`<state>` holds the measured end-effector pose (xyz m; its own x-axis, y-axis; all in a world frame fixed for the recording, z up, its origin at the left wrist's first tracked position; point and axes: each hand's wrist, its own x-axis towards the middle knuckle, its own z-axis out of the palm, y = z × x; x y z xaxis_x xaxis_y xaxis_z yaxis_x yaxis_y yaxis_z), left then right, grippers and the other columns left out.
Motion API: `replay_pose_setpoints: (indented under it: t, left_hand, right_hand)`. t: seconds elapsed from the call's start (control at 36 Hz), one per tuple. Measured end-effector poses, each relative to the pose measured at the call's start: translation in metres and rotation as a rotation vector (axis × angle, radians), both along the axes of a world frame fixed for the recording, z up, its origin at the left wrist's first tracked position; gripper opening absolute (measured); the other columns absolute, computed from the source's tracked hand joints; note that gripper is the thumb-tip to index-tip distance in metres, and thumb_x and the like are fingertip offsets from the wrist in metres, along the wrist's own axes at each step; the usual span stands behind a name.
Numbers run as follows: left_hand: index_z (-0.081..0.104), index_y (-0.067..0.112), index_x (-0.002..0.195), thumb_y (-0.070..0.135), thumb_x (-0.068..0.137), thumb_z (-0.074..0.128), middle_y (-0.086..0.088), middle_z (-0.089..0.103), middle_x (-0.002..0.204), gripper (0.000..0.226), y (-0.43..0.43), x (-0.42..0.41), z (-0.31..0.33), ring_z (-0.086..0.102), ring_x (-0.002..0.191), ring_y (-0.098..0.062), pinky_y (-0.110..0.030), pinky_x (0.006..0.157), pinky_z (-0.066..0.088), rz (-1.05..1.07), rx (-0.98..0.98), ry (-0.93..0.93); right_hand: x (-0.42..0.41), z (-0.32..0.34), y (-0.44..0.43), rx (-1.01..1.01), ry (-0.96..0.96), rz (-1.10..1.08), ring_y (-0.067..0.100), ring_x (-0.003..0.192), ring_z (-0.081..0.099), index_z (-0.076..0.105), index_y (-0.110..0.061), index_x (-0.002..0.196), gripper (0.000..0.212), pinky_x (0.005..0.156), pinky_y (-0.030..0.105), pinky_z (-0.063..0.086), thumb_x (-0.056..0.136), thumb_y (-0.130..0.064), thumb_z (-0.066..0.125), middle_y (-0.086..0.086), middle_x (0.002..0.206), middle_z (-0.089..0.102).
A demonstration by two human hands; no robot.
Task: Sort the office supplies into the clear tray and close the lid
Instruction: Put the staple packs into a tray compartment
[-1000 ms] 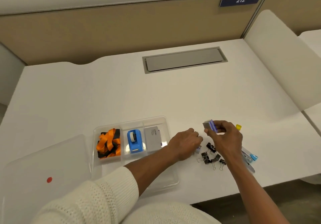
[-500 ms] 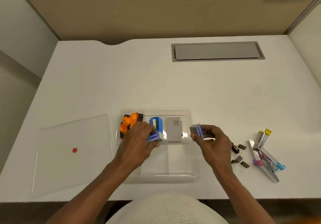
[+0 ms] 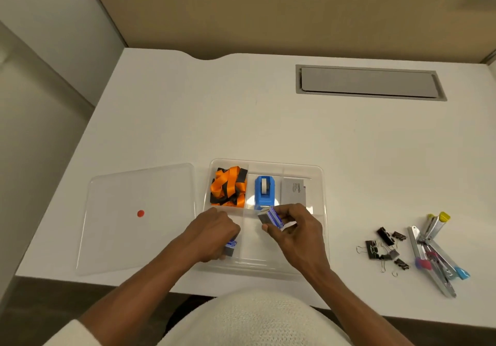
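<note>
The clear tray (image 3: 320,173) sits near the desk's front edge, divided into compartments. Its back row holds an orange-and-black lanyard (image 3: 228,190), a blue tape dispenser (image 3: 265,189) and a grey box (image 3: 293,191). My left hand (image 3: 213,234) is low in the front-left compartment, shut on a small grey-and-blue staple box (image 3: 230,247). Over the front-middle compartment my right hand (image 3: 296,231) pinches a second grey-and-blue staple box (image 3: 271,217). The clear lid (image 3: 137,219) with a red dot lies flat to the tray's left.
Right of the tray lie several black binder clips (image 3: 382,246) and a pile of staplers and markers (image 3: 436,251). A grey cable hatch (image 3: 369,82) is set in the desk at the back. A tan partition closes the far side.
Both hands have carried their staple boxes left from the loose pile to over the tray. The left hand has dropped into the front-left compartment. The camera view has shifted left.
</note>
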<state>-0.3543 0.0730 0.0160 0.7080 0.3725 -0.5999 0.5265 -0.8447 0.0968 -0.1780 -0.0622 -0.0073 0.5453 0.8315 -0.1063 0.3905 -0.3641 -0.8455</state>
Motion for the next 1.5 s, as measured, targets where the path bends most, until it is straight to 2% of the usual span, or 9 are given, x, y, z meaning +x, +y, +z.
replay_pose_setpoints:
  t: [0.08, 0.19, 0.33, 0.53, 0.69, 1.06, 1.17, 1.31, 1.5]
  left_hand:
    - [0.065, 0.019, 0.118, 0.031, 0.09, 0.077, -0.006, 0.069, 0.122, 0.033, 0.003, 0.006, -0.002, 0.062, 0.108, -0.023, -0.028, 0.082, 0.042, 0.014, -0.059, 0.054]
    - [0.063, 0.016, 0.124, 0.034, 0.087, 0.08, -0.007, 0.068, 0.127, 0.044, 0.008, 0.011, -0.005, 0.064, 0.11, -0.024, -0.033, 0.093, 0.052, 0.028, -0.108, 0.114]
    - [0.052, 0.018, 0.141, 0.043, 0.085, 0.08, -0.004, 0.054, 0.145, 0.068, 0.008, 0.009, -0.005, 0.055, 0.126, -0.024, -0.037, 0.104, 0.049, 0.017, -0.065, 0.04]
    - [0.068, 0.023, 0.124, 0.031, 0.09, 0.077, 0.002, 0.067, 0.126, 0.037, 0.002, -0.008, -0.01, 0.063, 0.108, -0.017, -0.024, 0.089, 0.049, 0.136, -0.099, -0.1]
    - [0.076, 0.023, 0.118, 0.023, 0.095, 0.07, 0.0, 0.075, 0.116, 0.024, 0.004, -0.014, -0.008, 0.07, 0.1, -0.018, -0.028, 0.089, 0.055, 0.124, -0.066, -0.084]
    - [0.072, 0.025, 0.127, 0.02, 0.096, 0.07, 0.0, 0.073, 0.126, 0.031, 0.0, -0.02, -0.011, 0.07, 0.108, -0.019, -0.028, 0.095, 0.055, 0.225, -0.083, -0.162]
    - [0.072, 0.027, 0.121, 0.025, 0.093, 0.075, 0.003, 0.069, 0.129, 0.028, -0.003, -0.031, 0.004, 0.068, 0.112, -0.017, -0.025, 0.096, 0.054, 0.458, 0.013, -0.36]
    - [0.071, 0.025, 0.098, 0.032, 0.085, 0.084, 0.008, 0.07, 0.094, 0.019, -0.001, -0.06, 0.006, 0.066, 0.081, -0.012, -0.026, 0.068, 0.056, 0.82, 0.198, -0.542]
    - [0.076, 0.025, 0.088, 0.033, 0.084, 0.084, 0.01, 0.075, 0.084, 0.013, -0.008, -0.079, -0.009, 0.071, 0.075, -0.01, -0.032, 0.076, 0.063, 1.153, -0.147, -0.54]
  right_hand:
    - [-0.005, -0.002, -0.001, 0.003, -0.01, 0.003, 0.01, 0.083, 0.066, 0.069, -0.023, 0.102, 0.038, 0.07, 0.027, 0.059, 0.073, -0.032, 0.091, -0.007, 0.094, 0.068]
    - [-0.009, -0.005, -0.002, 0.004, -0.008, -0.013, 0.009, 0.082, 0.065, 0.068, -0.025, 0.102, 0.039, 0.071, 0.026, 0.059, 0.073, -0.032, 0.091, -0.008, 0.095, 0.068]
    - [-0.009, -0.006, -0.002, 0.004, -0.008, -0.029, 0.011, 0.082, 0.066, 0.068, -0.024, 0.103, 0.039, 0.071, 0.03, 0.061, 0.073, -0.032, 0.091, -0.007, 0.095, 0.069]
    - [-0.005, -0.007, -0.001, 0.005, -0.019, -0.044, 0.012, 0.082, 0.067, 0.069, -0.021, 0.103, 0.04, 0.071, 0.033, 0.062, 0.072, -0.034, 0.091, -0.005, 0.095, 0.07]
    - [-0.006, -0.006, 0.002, -0.023, -0.007, -0.04, 0.01, 0.081, 0.065, 0.068, -0.023, 0.101, 0.038, 0.071, 0.026, 0.059, 0.073, -0.035, 0.091, -0.008, 0.094, 0.068]
    - [-0.013, 0.0, 0.012, -0.038, -0.057, 0.063, 0.005, 0.08, 0.063, 0.071, -0.022, 0.105, 0.039, 0.071, 0.016, 0.053, 0.074, -0.038, 0.089, -0.01, 0.096, 0.067]
    - [-0.014, 0.008, 0.027, -0.067, -0.05, 0.154, 0.006, 0.082, 0.065, 0.067, -0.026, 0.112, 0.044, 0.078, 0.014, 0.052, 0.075, -0.037, 0.089, -0.013, 0.098, 0.066]
    - [-0.022, 0.015, 0.054, -0.139, -0.105, 0.356, 0.008, 0.084, 0.066, 0.065, -0.028, 0.108, 0.038, 0.078, 0.019, 0.056, 0.078, -0.038, 0.086, -0.014, 0.097, 0.071]
    - [-0.054, 0.01, 0.086, -0.227, -0.321, 0.724, 0.019, 0.094, 0.067, 0.067, -0.018, 0.108, 0.025, 0.08, 0.029, 0.056, 0.087, -0.025, 0.079, 0.003, 0.106, 0.073]
